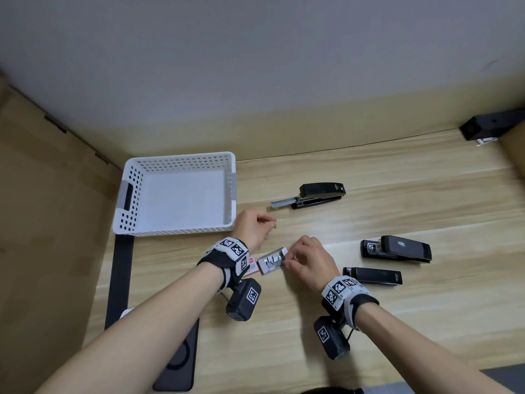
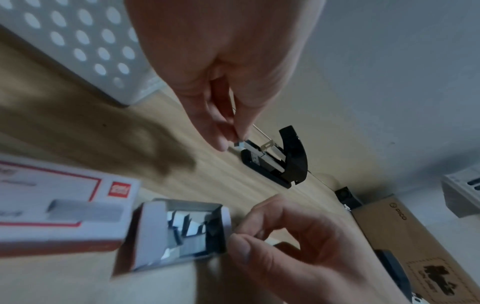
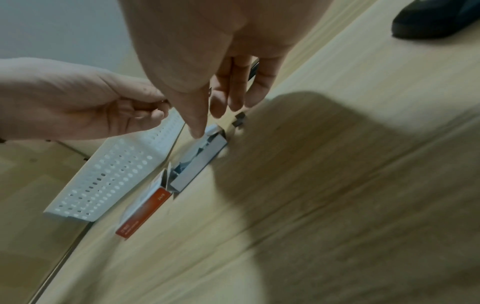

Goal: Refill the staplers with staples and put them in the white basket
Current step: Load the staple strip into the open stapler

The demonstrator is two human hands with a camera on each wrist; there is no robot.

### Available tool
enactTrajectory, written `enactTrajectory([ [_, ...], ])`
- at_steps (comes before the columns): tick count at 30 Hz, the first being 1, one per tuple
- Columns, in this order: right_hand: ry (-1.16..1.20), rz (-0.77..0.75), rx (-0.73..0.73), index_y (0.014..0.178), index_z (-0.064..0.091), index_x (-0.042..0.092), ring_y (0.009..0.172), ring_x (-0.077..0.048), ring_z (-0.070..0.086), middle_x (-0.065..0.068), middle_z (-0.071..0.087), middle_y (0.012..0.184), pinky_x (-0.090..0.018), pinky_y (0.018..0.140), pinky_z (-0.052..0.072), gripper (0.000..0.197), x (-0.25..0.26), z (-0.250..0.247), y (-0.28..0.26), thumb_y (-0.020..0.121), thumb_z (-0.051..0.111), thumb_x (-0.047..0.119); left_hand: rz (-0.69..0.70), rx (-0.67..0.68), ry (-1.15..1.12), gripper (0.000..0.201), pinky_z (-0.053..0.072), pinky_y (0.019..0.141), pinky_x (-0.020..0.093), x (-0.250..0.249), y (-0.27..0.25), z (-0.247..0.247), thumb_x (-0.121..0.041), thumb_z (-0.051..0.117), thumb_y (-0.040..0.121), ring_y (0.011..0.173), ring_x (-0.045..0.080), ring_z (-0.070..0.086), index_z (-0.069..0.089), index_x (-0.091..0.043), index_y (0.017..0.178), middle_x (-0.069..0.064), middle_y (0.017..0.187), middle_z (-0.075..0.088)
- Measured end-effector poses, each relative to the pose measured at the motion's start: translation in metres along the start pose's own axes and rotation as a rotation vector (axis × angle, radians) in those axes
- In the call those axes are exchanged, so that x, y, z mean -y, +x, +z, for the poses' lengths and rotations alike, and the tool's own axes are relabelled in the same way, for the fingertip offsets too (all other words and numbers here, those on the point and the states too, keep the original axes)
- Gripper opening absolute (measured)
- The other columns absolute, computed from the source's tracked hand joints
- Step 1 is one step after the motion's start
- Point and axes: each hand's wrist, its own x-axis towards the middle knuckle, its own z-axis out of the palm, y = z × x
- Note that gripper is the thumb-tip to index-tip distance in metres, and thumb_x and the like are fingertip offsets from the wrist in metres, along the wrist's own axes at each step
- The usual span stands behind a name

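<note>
- My left hand (image 1: 253, 229) pinches a small strip of staples (image 2: 240, 143) between thumb and fingers, just right of the white basket (image 1: 133, 200).
- My right hand (image 1: 308, 258) has its fingers curled at the open staple tray (image 1: 271, 263); whether they grip anything, I cannot tell.
- An open stapler (image 1: 318, 194) lies far on the desk (image 1: 397, 322); two more staplers (image 1: 397, 249) lie right.

A light wooden desk (image 1: 369, 308) meets a plain grey-white wall (image 1: 255, 66) at the far side. Brown cardboard panels (image 1: 42, 223) stand along the left and far right.
</note>
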Motion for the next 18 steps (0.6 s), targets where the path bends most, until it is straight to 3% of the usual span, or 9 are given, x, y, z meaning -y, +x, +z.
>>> enactTrajectory([
  [2, 0.038, 0.035, -0.042, 0.077, 0.064, 0.031, 0.091, -0.002, 0.047, 0.018, 0.053, 0.09, -0.028, 0.074, 0.046, 0.007, -0.004, -0.004, 0.002, 0.082, 0.067, 0.035, -0.003, -0.027, -0.029, 0.007, 0.058, 0.061, 0.03, -0.006, 0.01, 0.0, -0.014, 0.077, 0.084, 0.062, 0.018, 0.069, 0.074, -0.02, 0.084, 0.0, 0.079, 0.074],
  [4, 0.05, 0.066, -0.068, 0.077, 0.062, 0.032, 0.089, 0.0, 0.048, 0.018, 0.054, 0.088, -0.029, 0.074, 0.047, 0.008, -0.01, -0.008, 0.005, 0.083, 0.066, 0.034, 0.013, -0.068, -0.052, 0.011, 0.057, 0.059, 0.028, -0.011, 0.022, 0.001, -0.013, 0.077, 0.082, 0.061, 0.017, 0.07, 0.074, -0.024, 0.081, -0.002, 0.076, 0.073],
  [8, 0.05, 0.111, -0.085, 0.079, 0.063, 0.032, 0.088, 0.001, 0.048, 0.018, 0.055, 0.088, -0.03, 0.075, 0.048, 0.007, -0.023, -0.014, 0.005, 0.085, 0.066, 0.031, 0.014, -0.139, -0.075, 0.016, 0.051, 0.057, 0.023, -0.016, 0.041, 0.006, -0.011, 0.073, 0.085, 0.061, 0.014, 0.069, 0.074, -0.018, 0.099, -0.003, 0.078, 0.073],
  [12, 0.061, 0.126, -0.085, 0.078, 0.062, 0.033, 0.089, -0.002, 0.049, 0.017, 0.057, 0.088, -0.03, 0.075, 0.047, 0.008, -0.026, -0.013, 0.006, 0.085, 0.066, 0.03, -0.004, -0.187, -0.019, 0.009, 0.052, 0.057, 0.019, -0.017, 0.049, 0.012, -0.014, 0.073, 0.087, 0.068, 0.014, 0.071, 0.077, -0.018, 0.093, -0.005, 0.087, 0.073],
  [18, 0.066, 0.141, -0.094, 0.08, 0.063, 0.031, 0.09, -0.001, 0.048, 0.018, 0.058, 0.089, -0.028, 0.074, 0.046, 0.005, -0.027, -0.009, 0.01, 0.084, 0.064, 0.029, 0.074, -0.188, 0.124, 0.012, 0.058, 0.08, 0.034, -0.011, 0.05, 0.016, -0.012, 0.072, 0.086, 0.078, 0.017, 0.069, 0.077, -0.015, 0.097, 0.0, 0.087, 0.074],
])
